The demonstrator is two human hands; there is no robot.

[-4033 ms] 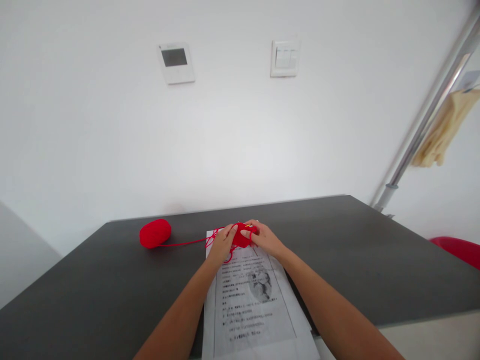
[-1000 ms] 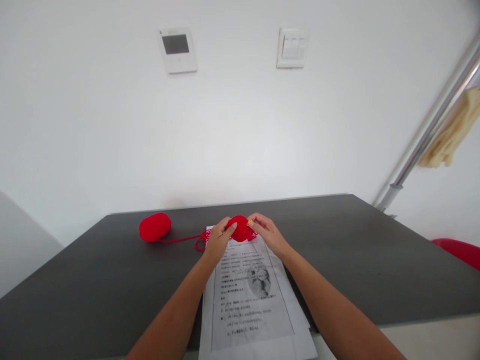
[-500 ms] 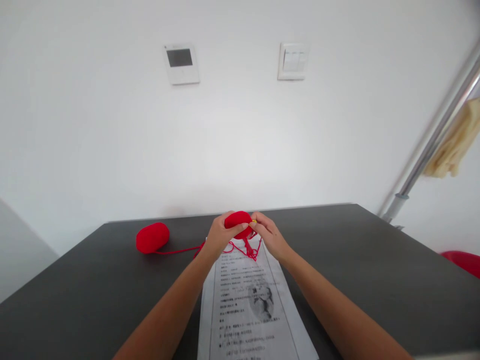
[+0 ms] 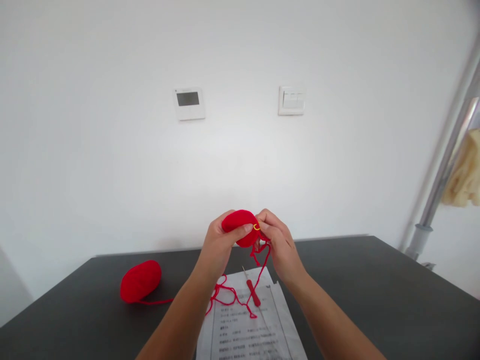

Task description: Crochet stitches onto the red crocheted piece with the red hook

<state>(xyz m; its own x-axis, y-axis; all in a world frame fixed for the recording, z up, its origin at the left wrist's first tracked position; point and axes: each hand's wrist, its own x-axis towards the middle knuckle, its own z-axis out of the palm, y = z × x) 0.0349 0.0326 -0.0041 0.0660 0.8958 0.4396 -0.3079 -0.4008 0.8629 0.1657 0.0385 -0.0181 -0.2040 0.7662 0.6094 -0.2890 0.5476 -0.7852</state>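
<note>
A rounded red crocheted piece (image 4: 240,220) is raised above the table between my hands. My left hand (image 4: 221,242) is closed around its left side, thumb pressed across the front. At its right edge my right hand (image 4: 279,240) pinches a small yellow stitch marker (image 4: 257,227); whether the marker is through the stitches I cannot tell. Red yarn (image 4: 267,257) hangs below my right hand and trails in loops over the paper. A crochet hook (image 4: 253,292) with a red handle lies on the printed sheets (image 4: 240,335) beneath.
A ball of red yarn (image 4: 140,281) lies on the left of the dark table (image 4: 337,280), its strand running towards the paper. The white wall behind carries a panel (image 4: 190,104) and a light switch (image 4: 291,101). At the right stands a metal pole (image 4: 438,200) near a cream cloth (image 4: 465,175).
The camera view has tilted up. Both hands and the crocheted piece are higher above the table; the yellow marker and the crochet hook now show more clearly.
</note>
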